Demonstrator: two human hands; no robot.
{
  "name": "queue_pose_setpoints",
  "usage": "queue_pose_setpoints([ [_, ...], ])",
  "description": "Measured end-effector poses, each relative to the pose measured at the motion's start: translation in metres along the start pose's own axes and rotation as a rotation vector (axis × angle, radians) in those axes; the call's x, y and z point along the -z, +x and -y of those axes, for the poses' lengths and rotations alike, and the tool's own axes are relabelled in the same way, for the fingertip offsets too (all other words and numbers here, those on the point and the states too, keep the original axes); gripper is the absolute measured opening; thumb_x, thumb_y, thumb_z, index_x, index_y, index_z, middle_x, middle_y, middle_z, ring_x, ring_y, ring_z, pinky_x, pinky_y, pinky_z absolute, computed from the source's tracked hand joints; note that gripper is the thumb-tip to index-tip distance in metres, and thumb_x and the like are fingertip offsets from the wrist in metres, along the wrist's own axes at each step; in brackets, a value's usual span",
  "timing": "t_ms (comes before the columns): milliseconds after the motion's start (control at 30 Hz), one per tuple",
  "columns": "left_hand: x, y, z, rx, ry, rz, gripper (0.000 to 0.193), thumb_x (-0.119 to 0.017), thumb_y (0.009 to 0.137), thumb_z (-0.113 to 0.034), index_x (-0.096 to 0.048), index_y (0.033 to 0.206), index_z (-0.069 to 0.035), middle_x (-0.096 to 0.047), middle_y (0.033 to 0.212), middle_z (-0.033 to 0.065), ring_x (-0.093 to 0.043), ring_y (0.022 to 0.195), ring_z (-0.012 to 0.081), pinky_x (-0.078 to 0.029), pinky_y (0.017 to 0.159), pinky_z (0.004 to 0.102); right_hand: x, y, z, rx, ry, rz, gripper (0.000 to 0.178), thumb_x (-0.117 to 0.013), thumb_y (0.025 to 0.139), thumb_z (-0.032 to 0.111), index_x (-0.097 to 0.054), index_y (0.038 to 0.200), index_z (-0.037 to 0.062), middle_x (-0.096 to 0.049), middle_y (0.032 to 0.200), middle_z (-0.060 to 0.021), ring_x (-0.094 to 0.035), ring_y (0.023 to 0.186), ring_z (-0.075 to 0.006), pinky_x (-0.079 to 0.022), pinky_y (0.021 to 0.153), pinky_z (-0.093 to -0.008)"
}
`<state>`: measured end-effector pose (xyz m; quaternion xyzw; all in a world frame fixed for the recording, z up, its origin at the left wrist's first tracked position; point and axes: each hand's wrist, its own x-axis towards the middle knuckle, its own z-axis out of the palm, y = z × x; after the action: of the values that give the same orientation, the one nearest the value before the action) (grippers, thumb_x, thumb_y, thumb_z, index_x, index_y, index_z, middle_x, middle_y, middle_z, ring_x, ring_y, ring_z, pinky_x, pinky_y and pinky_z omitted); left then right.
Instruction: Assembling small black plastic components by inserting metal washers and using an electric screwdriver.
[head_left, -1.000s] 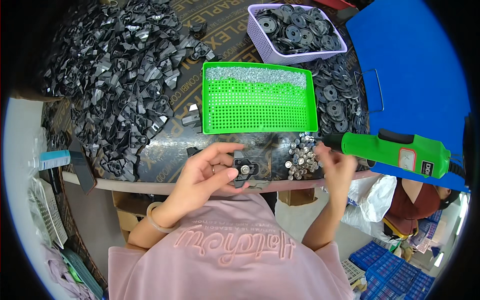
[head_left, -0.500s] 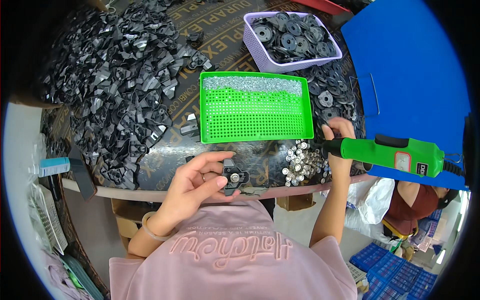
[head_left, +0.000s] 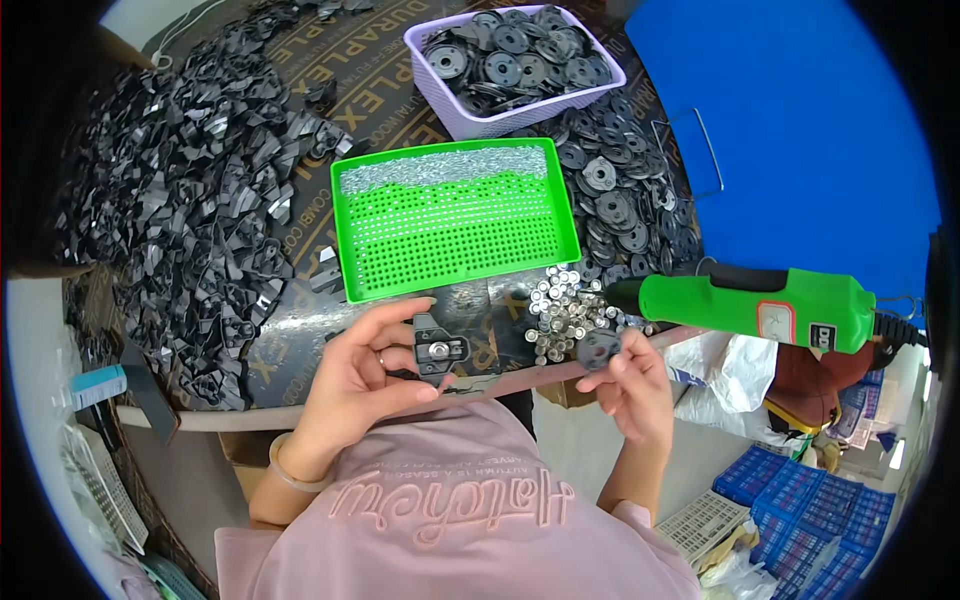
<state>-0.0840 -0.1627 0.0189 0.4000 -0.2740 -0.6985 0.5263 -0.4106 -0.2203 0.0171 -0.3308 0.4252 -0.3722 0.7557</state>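
My left hand (head_left: 365,365) grips a black plastic housing (head_left: 437,345) at the table's near edge, with a small silver metal bushing seated in its middle. Between the fingertips of my right hand (head_left: 635,385) is a round black disc (head_left: 598,350) with a hole in its centre. The disc is held just over the near side of a heap of small silver metal bushings (head_left: 560,310). A green electric screwdriver (head_left: 755,308) hangs sideways above and to the right of my right hand, its black tip pointing left. Neither hand touches it.
A green perforated tray (head_left: 450,245) holds many small silver screws along its far side. Behind it stands a lilac basket (head_left: 470,125) full of black discs, with more loose discs (head_left: 610,205) beside. Black plastic parts (head_left: 190,220) are piled at left. A blue panel (head_left: 790,130) rises at right.
My right hand has come from the loose discs toward me and now holds a disc. My left hand still holds the housing. The whole view has shifted slightly.
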Motion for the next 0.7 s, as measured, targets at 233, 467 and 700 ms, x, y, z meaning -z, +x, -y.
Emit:
queue_pose_setpoints([
  [233,0.0,-0.004,0.004,0.046,0.046,0.008,0.077,-0.074,0.078,0.016,-0.044,0.145,-0.004,-0.059,0.107,0.0073,-0.066,0.096,0.0151,-0.059,0.08,0.0263,-0.084,0.014,-0.016,0.679,-0.792,-0.001,0.014,-0.071,0.083,-0.007,-0.066,0.095,-0.0016,-0.072,0.097,-0.016,-0.073,0.084,-0.026,-0.059,0.07,-0.0297],
  [467,-0.003,-0.007,0.006,-0.011,0.06,-0.001,0.074,-0.075,0.078,0.015,-0.045,0.144,-0.004,-0.058,0.107,0.0085,-0.066,0.094,0.0151,-0.06,0.079,0.0261,-0.117,0.039,-0.018,1.346,-1.369,0.215,0.029,-0.072,0.065,0.004,-0.073,0.094,-0.0011,-0.071,0.098,-0.0099,-0.065,0.075,-0.0213,-0.055,0.061,-0.0286],
  [700,-0.002,-0.007,0.008,-0.058,0.06,-0.004,0.073,-0.075,0.078,0.014,-0.046,0.142,-0.003,-0.058,0.105,0.0081,-0.066,0.094,0.0144,-0.06,0.079,0.025,-0.118,0.035,-0.013,1.395,-1.556,0.281,0.024,-0.071,0.071,0.005,-0.074,0.095,0.0036,-0.071,0.099,-0.0067,-0.065,0.084,-0.0195,-0.056,0.064,-0.0285],
])
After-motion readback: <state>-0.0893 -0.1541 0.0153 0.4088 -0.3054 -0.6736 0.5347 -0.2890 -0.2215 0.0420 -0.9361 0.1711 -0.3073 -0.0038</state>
